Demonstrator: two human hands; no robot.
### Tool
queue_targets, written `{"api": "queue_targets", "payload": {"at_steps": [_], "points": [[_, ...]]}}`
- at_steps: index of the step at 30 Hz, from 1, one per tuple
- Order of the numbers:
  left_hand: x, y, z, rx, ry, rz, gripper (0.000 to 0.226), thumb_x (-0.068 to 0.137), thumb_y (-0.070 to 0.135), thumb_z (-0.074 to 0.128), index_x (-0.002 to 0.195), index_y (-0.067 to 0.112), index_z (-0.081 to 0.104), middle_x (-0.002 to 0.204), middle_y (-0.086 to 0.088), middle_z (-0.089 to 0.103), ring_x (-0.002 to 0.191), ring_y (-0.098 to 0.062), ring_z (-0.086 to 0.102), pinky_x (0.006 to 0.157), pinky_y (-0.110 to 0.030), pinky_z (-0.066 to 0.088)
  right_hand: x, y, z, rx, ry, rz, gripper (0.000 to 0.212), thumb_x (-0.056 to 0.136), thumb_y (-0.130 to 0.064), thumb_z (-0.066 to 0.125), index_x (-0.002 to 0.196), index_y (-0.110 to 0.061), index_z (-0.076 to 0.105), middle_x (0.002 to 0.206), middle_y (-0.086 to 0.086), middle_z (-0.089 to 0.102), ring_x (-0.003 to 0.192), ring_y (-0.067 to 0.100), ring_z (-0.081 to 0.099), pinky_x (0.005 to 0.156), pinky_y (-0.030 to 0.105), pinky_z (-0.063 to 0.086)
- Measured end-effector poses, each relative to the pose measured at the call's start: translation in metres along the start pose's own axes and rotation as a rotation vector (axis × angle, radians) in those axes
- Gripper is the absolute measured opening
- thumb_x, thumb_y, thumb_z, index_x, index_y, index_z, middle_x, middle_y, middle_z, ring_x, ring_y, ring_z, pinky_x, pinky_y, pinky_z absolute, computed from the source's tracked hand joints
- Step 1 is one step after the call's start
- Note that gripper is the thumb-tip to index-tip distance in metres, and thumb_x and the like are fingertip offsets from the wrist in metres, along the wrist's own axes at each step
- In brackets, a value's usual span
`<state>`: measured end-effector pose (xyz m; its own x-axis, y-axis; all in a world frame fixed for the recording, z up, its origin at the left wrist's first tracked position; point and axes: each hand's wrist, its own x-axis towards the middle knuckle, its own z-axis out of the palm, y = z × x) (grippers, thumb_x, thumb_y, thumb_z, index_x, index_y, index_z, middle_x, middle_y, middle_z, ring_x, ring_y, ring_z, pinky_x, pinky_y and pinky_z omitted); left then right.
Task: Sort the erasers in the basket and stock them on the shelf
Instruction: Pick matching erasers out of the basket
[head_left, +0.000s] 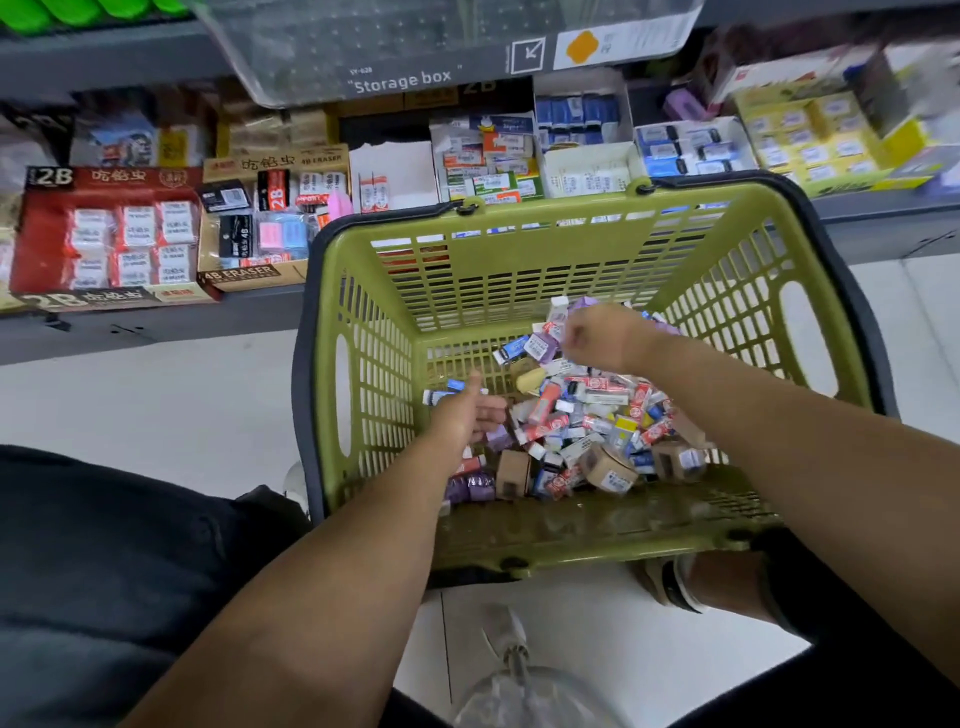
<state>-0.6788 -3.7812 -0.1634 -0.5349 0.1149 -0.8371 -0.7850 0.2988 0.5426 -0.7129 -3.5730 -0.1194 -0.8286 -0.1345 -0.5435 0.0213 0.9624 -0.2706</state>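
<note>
Green slatted plastic forms the shopping basket (374, 332), which is rimmed in dark grey and set on the pale tiled floor (156, 405) just in front of a low grey metal shelf (156, 322). A loose heap of small wrapped erasers (587, 415), in red, white, blue, purple and brown cardboard sleeves, is piled on the basket's bottom, mostly toward its right and near side.

The left hand (470, 413) is held low over the left edge of the heap, thumb raised and fingers stretched loosely toward the erasers; nothing is seen to be gripped by it. The right hand (605, 338) is lowered over the far part of the heap with its fingers curled in toward the palm; whether an eraser is enclosed cannot be told.

On the shelf, a red display box marked 2B (104, 234) is filled with white erasers, and a brown cardboard box marked 4B ERASER (254, 234) stands just beside it. Further right, white cartons of blue-sleeved erasers (691, 148) and a yellow carton (810, 140) are lined up. A clear plastic storage box (415, 47) is seen above the shelf.
</note>
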Motion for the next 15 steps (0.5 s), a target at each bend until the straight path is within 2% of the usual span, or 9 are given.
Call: {"api": "queue_targets", "payload": {"at_steps": [1, 2, 3, 5, 7, 9, 11, 13, 15], "points": [[0.001, -0.001, -0.001, -0.021, 0.086, 0.001, 0.058, 0.102, 0.046, 0.029, 0.103, 0.004, 0.069, 0.086, -0.004, 0.064, 0.083, -0.020, 0.059, 0.077, -0.030, 0.046, 0.009, -0.012, 0.006, 0.063, 0.064, -0.068, 0.009, 0.089, -0.020, 0.056, 0.090, -0.014, 0.062, 0.103, 0.008, 0.061, 0.102, 0.026, 0.057, 0.092, 0.039, 0.047], [0.002, -0.002, -0.002, -0.016, 0.167, 0.012, 0.051, 0.102, 0.044, 0.034, 0.101, 0.006, 0.068, 0.090, -0.005, 0.064, 0.089, -0.024, 0.059, 0.082, -0.031, 0.045, 0.017, -0.022, 0.012, 0.067, 0.090, -0.135, 0.024, 0.088, -0.025, 0.060, 0.109, -0.016, 0.062, 0.116, 0.007, 0.057, 0.112, 0.024, 0.052, 0.098, 0.039, 0.043], [0.004, -0.003, -0.004, 0.005, 0.235, 0.032, 0.045, 0.101, 0.044, 0.037, 0.104, 0.009, 0.065, 0.097, -0.006, 0.062, 0.096, -0.025, 0.057, 0.085, -0.033, 0.043, 0.024, -0.031, 0.019, 0.024, 0.040, -0.199, 0.040, 0.087, -0.030, 0.062, 0.125, -0.019, 0.056, 0.128, 0.006, 0.051, 0.121, 0.024, 0.046, 0.103, 0.039, 0.039], [0.008, -0.002, -0.007, 0.019, 0.324, 0.094, 0.036, 0.100, 0.044, 0.040, 0.104, 0.014, 0.060, 0.101, -0.005, 0.056, 0.098, -0.024, 0.052, 0.081, -0.031, 0.040, 0.036, -0.042, 0.034, -0.136, -0.091, -0.233, 0.057, 0.088, -0.041, 0.059, 0.140, -0.025, 0.042, 0.143, 0.006, 0.038, 0.131, 0.027, 0.036, 0.110, 0.043, 0.029], [0.011, -0.001, -0.008, 0.005, 0.356, 0.108, 0.034, 0.099, 0.044, 0.039, 0.099, 0.016, 0.058, 0.097, -0.004, 0.053, 0.094, -0.023, 0.049, 0.073, -0.029, 0.037, 0.041, -0.040, 0.047, -0.253, -0.170, -0.226, 0.058, 0.085, -0.050, 0.057, 0.139, -0.032, 0.043, 0.148, 0.003, 0.028, 0.134, 0.028, 0.029, 0.112, 0.048, 0.016], [0.013, -0.002, -0.010, -0.001, 0.339, 0.077, 0.043, 0.099, 0.048, 0.035, 0.120, 0.016, 0.057, 0.116, -0.009, 0.053, 0.100, -0.024, 0.050, 0.079, -0.033, 0.036, 0.039, -0.032, 0.056, -0.288, -0.218, -0.219, 0.056, 0.082, -0.057, 0.056, 0.135, -0.039, 0.045, 0.147, 0.002, 0.024, 0.134, 0.029, 0.026, 0.112, 0.051, 0.011], [0.016, -0.004, -0.010, 0.029, 0.313, 0.053, 0.049, 0.099, 0.050, 0.033, 0.135, 0.021, 0.049, 0.136, -0.012, 0.046, 0.116, -0.027, 0.048, 0.087, -0.037, 0.036, 0.033, -0.023, 0.062, -0.285, -0.294, -0.198, 0.060, 0.083, -0.064, 0.050, 0.138, -0.043, 0.039, 0.144, 0.002, 0.026, 0.133, 0.029, 0.029, 0.113, 0.052, 0.008], [0.018, -0.004, -0.010, 0.106, 0.305, 0.037, 0.054, 0.098, 0.054, 0.030, 0.141, 0.025, 0.043, 0.150, -0.013, 0.033, 0.136, -0.033, 0.033, 0.106, -0.046, 0.031, 0.026, -0.015, 0.063, -0.279, -0.330, -0.189, 0.064, 0.084, -0.067, 0.047, 0.141, -0.039, 0.037, 0.140, 0.000, 0.029, 0.131, 0.027, 0.031, 0.114, 0.051, 0.009], [0.019, -0.002, -0.010, 0.168, 0.307, 0.024, 0.057, 0.098, 0.056, 0.027, 0.145, 0.025, 0.038, 0.156, -0.011, 0.022, 0.143, -0.035, 0.018, 0.114, -0.053, 0.018, 0.022, -0.011, 0.060, -0.256, -0.359, -0.193, 0.069, 0.083, -0.066, 0.050, 0.142, -0.032, 0.038, 0.142, 0.000, 0.027, 0.130, 0.027, 0.030, 0.111, 0.048, 0.019]]}}
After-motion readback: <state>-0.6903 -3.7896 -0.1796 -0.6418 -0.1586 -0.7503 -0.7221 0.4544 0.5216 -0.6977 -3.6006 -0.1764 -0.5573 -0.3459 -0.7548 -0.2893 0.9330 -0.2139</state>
